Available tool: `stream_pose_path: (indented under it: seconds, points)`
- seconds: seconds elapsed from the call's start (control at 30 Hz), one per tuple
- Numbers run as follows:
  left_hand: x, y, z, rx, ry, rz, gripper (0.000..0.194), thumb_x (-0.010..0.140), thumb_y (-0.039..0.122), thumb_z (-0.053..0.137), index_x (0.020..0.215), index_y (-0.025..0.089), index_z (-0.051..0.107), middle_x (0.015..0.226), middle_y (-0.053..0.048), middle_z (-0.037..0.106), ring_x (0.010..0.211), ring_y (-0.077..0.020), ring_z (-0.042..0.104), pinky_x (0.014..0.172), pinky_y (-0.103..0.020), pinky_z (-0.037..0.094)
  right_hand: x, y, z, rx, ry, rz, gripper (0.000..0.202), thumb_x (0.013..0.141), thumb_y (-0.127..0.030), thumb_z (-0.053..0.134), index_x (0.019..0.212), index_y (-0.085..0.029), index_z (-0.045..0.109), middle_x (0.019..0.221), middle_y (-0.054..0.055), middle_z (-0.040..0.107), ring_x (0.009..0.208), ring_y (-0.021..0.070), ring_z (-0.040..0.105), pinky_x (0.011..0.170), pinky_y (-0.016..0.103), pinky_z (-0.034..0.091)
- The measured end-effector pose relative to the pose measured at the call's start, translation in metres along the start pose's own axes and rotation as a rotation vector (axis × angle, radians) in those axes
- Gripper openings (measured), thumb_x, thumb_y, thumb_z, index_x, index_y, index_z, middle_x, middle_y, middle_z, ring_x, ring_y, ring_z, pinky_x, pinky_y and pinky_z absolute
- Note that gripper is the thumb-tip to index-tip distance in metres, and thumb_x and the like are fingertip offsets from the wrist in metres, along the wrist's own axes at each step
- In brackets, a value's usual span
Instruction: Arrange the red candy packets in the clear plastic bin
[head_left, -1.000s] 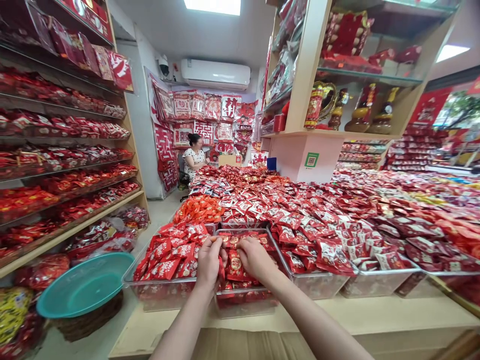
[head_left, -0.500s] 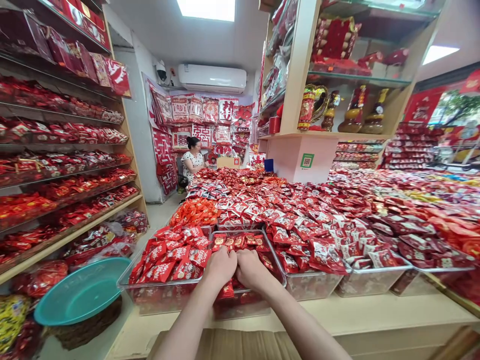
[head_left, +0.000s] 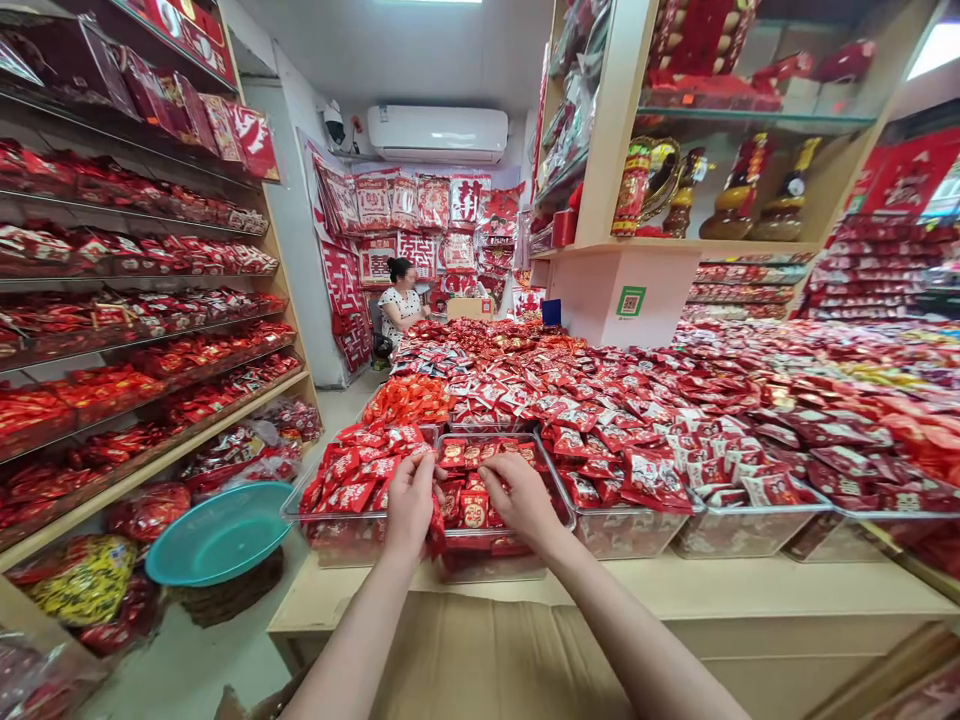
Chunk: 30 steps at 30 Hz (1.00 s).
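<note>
Both forearms extending forward, converging. Left hand (head_left: 409,503) hanging palm-down, fingers (head_left: 420,470) curling in pinch. Right hand (head_left: 521,497) hovering beside it, fingers (head_left: 501,474) bending downward.

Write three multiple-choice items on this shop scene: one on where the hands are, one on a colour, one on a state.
1. Where are both hands?
A. In the clear bin of red packets at the counter's front edge
B. On the wall shelves
C. Inside the basin

2. What colour is the round basin left of the counter?
A. Yellow
B. Teal
C. White

3. How full is the bin under the hands against the bin to its left?
A. Fuller
B. The same
C. Lower

Answers:
1. A: the left hand and right hand sit over the clear bin.
2. B: the basin is teal.
3. C: its red packets lie below the rim, while the left bin is heaped.
</note>
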<state>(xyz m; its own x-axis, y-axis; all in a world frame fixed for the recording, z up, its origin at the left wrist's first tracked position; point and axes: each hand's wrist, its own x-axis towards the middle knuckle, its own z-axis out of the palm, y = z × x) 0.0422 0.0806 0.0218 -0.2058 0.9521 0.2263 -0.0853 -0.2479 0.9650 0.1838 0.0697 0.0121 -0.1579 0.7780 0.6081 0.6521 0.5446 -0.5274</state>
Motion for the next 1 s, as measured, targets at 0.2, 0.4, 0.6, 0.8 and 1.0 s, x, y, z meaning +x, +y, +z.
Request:
stream_pose_path:
  seconds: [0.2, 0.4, 0.6, 0.8, 1.0]
  points:
    - [-0.022, 0.007, 0.009, -0.094, -0.005, 0.026, 0.023, 0.075, 0.040, 0.052, 0.063, 0.020, 0.050, 0.051, 0.009, 0.048, 0.046, -0.0061, 0.044, 0.048, -0.017, 0.037, -0.044, -0.035, 0.010, 0.676, -0.180, 0.149, 0.043, 0.070, -0.030, 0.061, 0.110, -0.022, 0.046, 0.087, 0.002, 0.060, 0.068, 0.0121, 0.057, 0.057, 0.022, 0.046]
    - [-0.040, 0.010, 0.000, -0.168, -0.189, -0.101, 0.020, 0.069, 0.030, 0.061, 0.085, 0.019, 0.058, 0.070, 0.003, 0.062, 0.065, -0.0107, 0.057, 0.059, -0.021, 0.045, -0.051, -0.025, 0.006, 1.026, -0.012, 0.458, 0.032, 0.066, -0.032, 0.065, 0.092, -0.018, 0.051, 0.082, 0.002, 0.061, 0.070, 0.0119, 0.058, 0.064, 0.025, 0.047]
    - [-0.049, 0.008, -0.014, -0.153, -0.221, -0.144, 0.018, 0.067, 0.019, 0.063, 0.082, 0.018, 0.054, 0.068, 0.004, 0.062, 0.064, -0.0087, 0.058, 0.061, -0.020, 0.046, -0.058, -0.030, -0.001, 1.133, -0.095, 0.597, 0.036, 0.061, -0.035, 0.071, 0.083, -0.016, 0.051, 0.067, -0.001, 0.061, 0.054, 0.0094, 0.054, 0.052, 0.024, 0.045]
    - [-0.085, 0.014, -0.031, -0.038, -0.354, -0.184, 0.028, 0.069, 0.018, 0.062, 0.095, 0.021, 0.052, 0.076, 0.002, 0.059, 0.073, -0.0123, 0.057, 0.068, -0.025, 0.047, -0.072, -0.029, -0.013, 1.063, -0.148, 0.599, 0.035, 0.066, -0.036, 0.067, 0.089, -0.016, 0.049, 0.067, 0.001, 0.061, 0.056, 0.0100, 0.053, 0.051, 0.023, 0.041]
    - [-0.134, -0.008, -0.062, 0.024, -0.409, -0.219, 0.027, 0.070, 0.037, 0.060, 0.094, 0.025, 0.058, 0.082, -0.001, 0.062, 0.072, -0.0131, 0.056, 0.067, -0.023, 0.045, -0.021, -0.002, -0.022, 0.576, 0.012, 0.338, 0.025, 0.075, -0.032, 0.054, 0.095, -0.018, 0.053, 0.065, -0.002, 0.054, 0.061, 0.0123, 0.051, 0.058, 0.026, 0.042]
